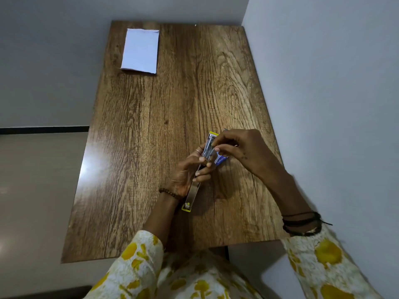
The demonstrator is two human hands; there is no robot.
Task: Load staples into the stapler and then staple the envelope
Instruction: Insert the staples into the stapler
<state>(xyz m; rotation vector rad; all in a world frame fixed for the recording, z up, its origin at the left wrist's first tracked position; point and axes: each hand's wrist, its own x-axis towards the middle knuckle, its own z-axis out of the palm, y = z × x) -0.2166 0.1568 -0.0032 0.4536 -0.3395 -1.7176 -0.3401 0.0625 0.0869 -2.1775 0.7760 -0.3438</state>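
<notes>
Stapler (195, 186) sits opened out long over the near-right part of the wooden table (138, 130), yellow ends front & back, metal channel showing. Your left hand (187, 171) grips it mid-length, fingers curled round it. Your right hand (237, 149) pinches at the channel's far end; can't tell if staples are betw. the fingertips. Blue staple box (221, 160) lies just under that hand. White envelope (140, 50) lies flat at far-left corner, well apart.
</notes>
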